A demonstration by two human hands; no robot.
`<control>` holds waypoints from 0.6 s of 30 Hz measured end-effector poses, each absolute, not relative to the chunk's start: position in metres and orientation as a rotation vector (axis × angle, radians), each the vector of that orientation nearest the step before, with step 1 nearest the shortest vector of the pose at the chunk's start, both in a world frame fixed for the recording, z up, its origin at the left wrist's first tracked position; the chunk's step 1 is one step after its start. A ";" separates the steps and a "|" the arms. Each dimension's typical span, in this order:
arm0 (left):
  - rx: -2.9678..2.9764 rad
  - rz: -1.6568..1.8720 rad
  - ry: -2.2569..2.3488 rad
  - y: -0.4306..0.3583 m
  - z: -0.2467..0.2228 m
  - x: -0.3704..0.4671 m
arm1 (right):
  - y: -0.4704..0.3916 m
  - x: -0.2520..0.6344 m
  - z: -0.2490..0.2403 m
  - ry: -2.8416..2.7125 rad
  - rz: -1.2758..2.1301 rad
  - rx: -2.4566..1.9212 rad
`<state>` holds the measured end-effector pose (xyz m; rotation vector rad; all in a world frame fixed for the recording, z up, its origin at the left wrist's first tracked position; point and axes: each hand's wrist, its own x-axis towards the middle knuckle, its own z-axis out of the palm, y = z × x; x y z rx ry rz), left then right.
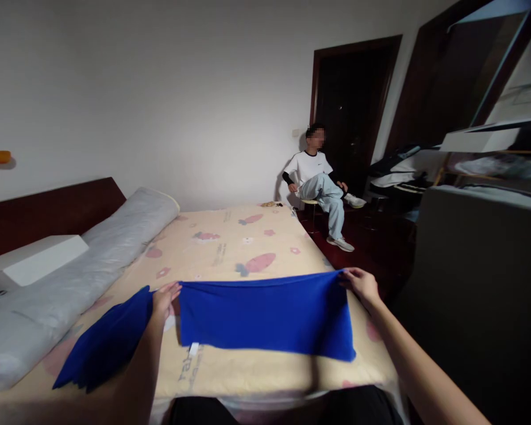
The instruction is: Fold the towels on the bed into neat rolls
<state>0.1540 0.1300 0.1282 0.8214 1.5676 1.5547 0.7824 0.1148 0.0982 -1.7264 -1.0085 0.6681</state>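
Note:
A blue cloth with a small white tag at its lower left stretches between my two hands over the bed. My left hand pinches its upper left corner, and my right hand pinches the upper right corner. The top edge is nearly straight, sagging slightly, and the rest hangs down toward the bed. Whether the lower edge touches the sheet I cannot tell. Left of my left forearm, a second blue cloth lies loosely heaped on the patterned sheet.
A long grey roll lies along the bed's left side, with a white box by the dark headboard. Beyond the bed's far right corner a person sits on a stool. A dark grey panel stands at the right.

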 end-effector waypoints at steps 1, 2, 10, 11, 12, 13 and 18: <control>0.852 1.611 1.554 0.137 0.143 0.151 | 0.121 0.782 0.109 -1.015 0.628 -1.652; 0.883 1.659 1.538 0.141 0.156 0.148 | 0.126 0.781 0.119 -1.020 0.589 -1.586; 0.951 1.690 1.471 0.104 0.166 0.123 | 0.104 0.791 0.125 -1.076 0.524 -1.386; 0.913 1.647 1.495 0.097 0.154 0.121 | 0.098 0.794 0.116 -1.112 0.562 -1.424; 0.867 1.596 1.526 0.089 0.141 0.121 | 0.092 0.796 0.106 -1.151 0.609 -1.474; 0.817 1.539 1.560 0.081 0.127 0.121 | 0.087 0.798 0.095 -1.189 0.659 -1.530; 0.601 1.263 1.696 0.045 0.051 0.134 | 0.052 0.789 0.035 -1.265 0.904 -1.760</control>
